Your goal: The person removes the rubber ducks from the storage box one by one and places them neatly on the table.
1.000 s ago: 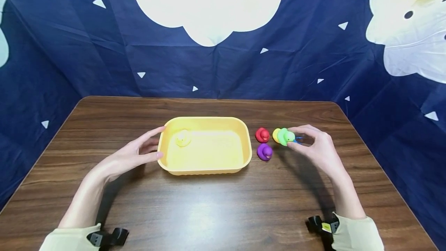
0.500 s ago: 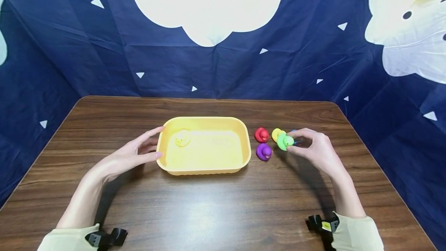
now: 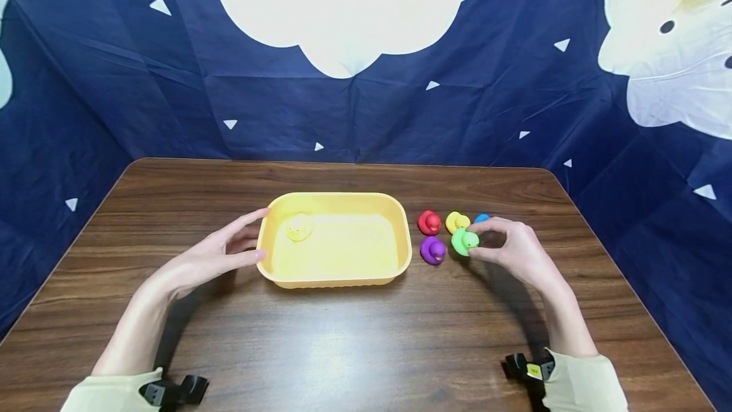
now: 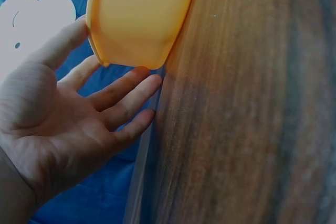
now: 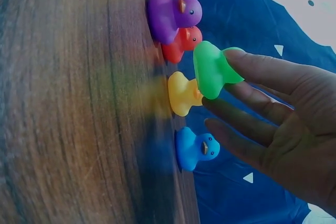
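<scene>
My right hand [image 3: 517, 248] pinches a green rubber duck [image 3: 464, 242] between thumb and fingers. In the right wrist view the green duck [image 5: 210, 69] is held clear of the tabletop, in front of the yellow duck. At the yellow tub [image 3: 337, 283], my left hand [image 3: 214, 253] rests its fairly straight fingers and thumb against the left end. The left wrist view shows the thumb at the rim and fingertips on the end wall of the tub [image 4: 142, 19]. Inside the tub a pale yellow duck [image 3: 300, 226] sits toward the left.
Right of the tub stand a red duck [image 3: 429, 222], a purple duck [image 3: 433, 250] and a yellow duck [image 3: 457, 221]. A blue duck [image 3: 482, 218] is partly hidden behind my right fingers. The wooden table [image 3: 320, 348] ends at a dark blue curtain [image 3: 171, 113].
My right hand has brought the green duck slightly nearer and to the left, uncovering the yellow duck and part of the blue one. The left hand and tub stay in place.
</scene>
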A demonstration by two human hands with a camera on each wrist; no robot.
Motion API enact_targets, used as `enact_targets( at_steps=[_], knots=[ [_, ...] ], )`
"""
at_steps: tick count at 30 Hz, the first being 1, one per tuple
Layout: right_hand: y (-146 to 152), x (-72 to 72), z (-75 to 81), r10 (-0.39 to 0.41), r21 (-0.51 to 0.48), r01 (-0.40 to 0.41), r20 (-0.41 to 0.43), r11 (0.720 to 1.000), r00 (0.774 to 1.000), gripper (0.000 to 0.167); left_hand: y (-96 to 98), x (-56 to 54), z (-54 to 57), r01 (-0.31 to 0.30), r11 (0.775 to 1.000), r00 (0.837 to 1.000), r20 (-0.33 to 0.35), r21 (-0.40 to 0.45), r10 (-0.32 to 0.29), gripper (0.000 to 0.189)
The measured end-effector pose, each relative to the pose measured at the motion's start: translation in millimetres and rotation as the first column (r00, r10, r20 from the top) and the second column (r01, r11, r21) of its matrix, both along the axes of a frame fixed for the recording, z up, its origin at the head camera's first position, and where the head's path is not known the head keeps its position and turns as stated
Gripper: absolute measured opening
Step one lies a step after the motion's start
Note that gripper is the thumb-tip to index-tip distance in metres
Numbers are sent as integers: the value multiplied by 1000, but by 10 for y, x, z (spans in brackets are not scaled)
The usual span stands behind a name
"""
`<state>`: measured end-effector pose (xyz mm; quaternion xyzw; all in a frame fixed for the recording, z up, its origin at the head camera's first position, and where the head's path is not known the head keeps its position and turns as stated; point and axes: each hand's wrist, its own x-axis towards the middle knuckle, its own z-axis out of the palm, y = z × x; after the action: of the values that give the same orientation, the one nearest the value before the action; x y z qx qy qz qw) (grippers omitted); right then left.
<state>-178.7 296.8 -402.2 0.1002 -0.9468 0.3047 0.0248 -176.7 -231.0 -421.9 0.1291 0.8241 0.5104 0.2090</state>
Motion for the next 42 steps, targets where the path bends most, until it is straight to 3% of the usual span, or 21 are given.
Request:
enact_targets(
  at_steps=[8,42],
  knots=[
    [-5,-6,-25,10,24,-11,17,1000,1000,33,-2,-3,-21,11,999,1000,-3,32,-11,80],
    [-15,-52,-140,17,38,-20,93,999,996,34,3,-6,-39,4,1000,1000,11,25,-4,80]
  ],
)
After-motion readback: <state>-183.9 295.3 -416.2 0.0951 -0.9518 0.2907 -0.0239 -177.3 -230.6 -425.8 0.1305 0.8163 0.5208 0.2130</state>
